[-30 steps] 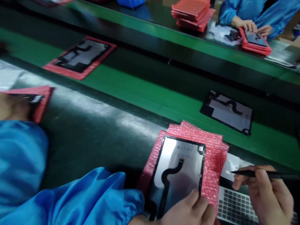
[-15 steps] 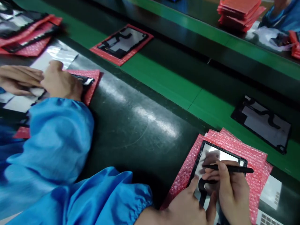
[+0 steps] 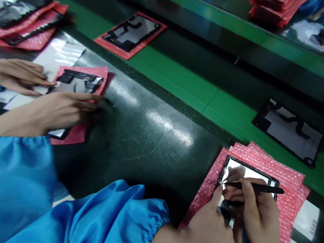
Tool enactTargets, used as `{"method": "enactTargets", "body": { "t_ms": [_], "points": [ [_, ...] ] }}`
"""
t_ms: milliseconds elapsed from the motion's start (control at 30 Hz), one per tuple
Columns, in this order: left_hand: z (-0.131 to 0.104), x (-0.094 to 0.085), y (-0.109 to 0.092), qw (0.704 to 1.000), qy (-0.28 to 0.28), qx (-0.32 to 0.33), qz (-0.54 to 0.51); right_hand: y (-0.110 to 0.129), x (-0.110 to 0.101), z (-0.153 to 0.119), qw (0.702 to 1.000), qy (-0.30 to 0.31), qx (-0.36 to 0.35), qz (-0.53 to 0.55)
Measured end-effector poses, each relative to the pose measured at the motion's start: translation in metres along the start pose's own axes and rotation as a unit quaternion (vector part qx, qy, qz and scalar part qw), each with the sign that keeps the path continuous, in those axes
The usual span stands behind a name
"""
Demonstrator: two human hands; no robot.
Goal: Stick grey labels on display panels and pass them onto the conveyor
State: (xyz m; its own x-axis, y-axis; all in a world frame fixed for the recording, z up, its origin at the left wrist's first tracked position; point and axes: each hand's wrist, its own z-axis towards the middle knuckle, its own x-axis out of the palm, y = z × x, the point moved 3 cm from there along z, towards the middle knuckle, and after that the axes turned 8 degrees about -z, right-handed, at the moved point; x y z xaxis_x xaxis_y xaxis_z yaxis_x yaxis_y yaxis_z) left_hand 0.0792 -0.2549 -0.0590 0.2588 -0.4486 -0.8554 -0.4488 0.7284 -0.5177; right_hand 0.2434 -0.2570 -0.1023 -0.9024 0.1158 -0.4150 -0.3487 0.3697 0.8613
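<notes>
In the lower right, my right hand (image 3: 262, 209) grips slim black tweezers (image 3: 260, 187), their tips pointing left at a small whitish piece near the edge of a black-framed tablet screen panel (image 3: 253, 170). My left hand (image 3: 207, 216) lies over the panel's near side, index finger stretched out to that same edge, close to the tips. Its lower fingers are partly hidden. The panel's shiny surface reflects my hands. Beneath it lie several stacked pink bubble-wrap pouches (image 3: 297, 185).
At left, a co-worker's hands (image 3: 60, 109) work over another panel (image 3: 81, 84) on pink wrap. The green belt (image 3: 182, 81) carries one panel on a red pouch (image 3: 129, 35) and a bare panel (image 3: 291, 130). Red pouches (image 3: 278, 11) are stacked across the belt.
The tweezers' tips now meet a small whitish piece beside my left index fingertip. At left, the co-worker's nearer hand has come back toward the panel's near edge, uncovering more of it.
</notes>
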Motion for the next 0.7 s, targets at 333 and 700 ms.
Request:
{"method": "enactTargets", "body": {
  "t_ms": [333, 700],
  "points": [
    [0.009, 0.007, 0.014, 0.997, 0.022, 0.077, -0.003, -0.005, 0.003, 0.001, 1.0, 0.01, 0.016, 0.003],
    [-0.021, -0.033, 0.057, 0.962, 0.07, -0.253, -0.081, -0.018, -0.022, -0.024, 0.992, -0.078, -0.001, 0.098]
  ]
}}
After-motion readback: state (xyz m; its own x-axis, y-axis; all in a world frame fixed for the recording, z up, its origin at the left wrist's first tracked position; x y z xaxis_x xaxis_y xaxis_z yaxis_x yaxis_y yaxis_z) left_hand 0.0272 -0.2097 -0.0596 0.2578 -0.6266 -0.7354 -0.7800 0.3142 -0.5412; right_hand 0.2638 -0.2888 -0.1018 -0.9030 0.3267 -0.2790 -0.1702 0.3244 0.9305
